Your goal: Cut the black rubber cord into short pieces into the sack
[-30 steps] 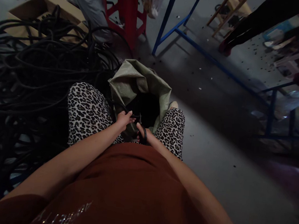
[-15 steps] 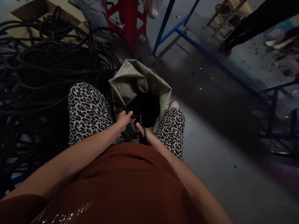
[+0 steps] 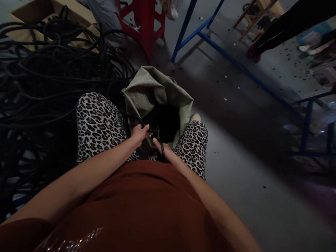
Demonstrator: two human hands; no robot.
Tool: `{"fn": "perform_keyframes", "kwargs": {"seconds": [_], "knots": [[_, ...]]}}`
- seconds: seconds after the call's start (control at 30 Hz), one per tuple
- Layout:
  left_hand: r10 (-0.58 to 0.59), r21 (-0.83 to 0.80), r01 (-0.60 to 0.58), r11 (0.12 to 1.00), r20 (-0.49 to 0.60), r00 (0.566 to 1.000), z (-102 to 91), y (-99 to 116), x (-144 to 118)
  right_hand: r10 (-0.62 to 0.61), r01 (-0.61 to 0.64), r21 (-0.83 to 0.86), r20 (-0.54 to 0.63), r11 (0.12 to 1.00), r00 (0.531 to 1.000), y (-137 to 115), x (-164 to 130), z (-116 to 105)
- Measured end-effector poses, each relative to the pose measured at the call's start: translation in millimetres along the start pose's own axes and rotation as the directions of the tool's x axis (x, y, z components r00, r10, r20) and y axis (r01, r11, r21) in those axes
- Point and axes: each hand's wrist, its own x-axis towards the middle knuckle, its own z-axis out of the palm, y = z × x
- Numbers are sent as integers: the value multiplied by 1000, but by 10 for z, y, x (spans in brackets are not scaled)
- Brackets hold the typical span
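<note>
My left hand (image 3: 140, 133) is closed on a black cord (image 3: 137, 118), which runs in from the left over the edge of the sack. In my right hand (image 3: 160, 147) is a pair of scissors (image 3: 162, 148) with black handles, and their narrow blades point up beside the cord's end. Whether the blades touch the cord is too dark to tell. Both hands are over the near side of an open grey-green woven sack (image 3: 184, 100), held between my knees. The sack's inside is in deep shadow, and its contents are hidden.
A large heap of tangled black cord (image 3: 48, 76) lies to my left, in front of an open cardboard box (image 3: 27, 11). Ahead are a red plastic stool (image 3: 142, 18), a person's grey trouser leg (image 3: 99, 2) and a blue metal frame (image 3: 210, 41). Another person's dark legs (image 3: 282, 32) are at right.
Both hands stay in nearly the same place over the sack. The scissors' blades show slightly more clearly now beside the cord.
</note>
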Motion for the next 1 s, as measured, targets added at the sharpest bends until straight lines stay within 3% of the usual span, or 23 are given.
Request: {"fn": "perform_keyframes", "kwargs": {"seconds": [0.27, 0.5, 0.73, 1.0], "knots": [[-36, -61, 38, 997, 25, 999, 2, 15, -37, -16, 8, -75, -101, 997, 995, 5, -7, -4], [-36, -81, 32, 996, -45, 998, -9, 18, 0, 2, -10, -68, -115, 998, 993, 17, -24, -3], [-49, -32, 47, 998, -71, 996, -14, -7, 37, 78, -87, -78, -119, 993, 990, -4, -66, -2], [-35, 20, 37, 999, -78, 996, -13, -49, 91, 83, -97, -118, -113, 988, 990, -48, -129, -9]]}}
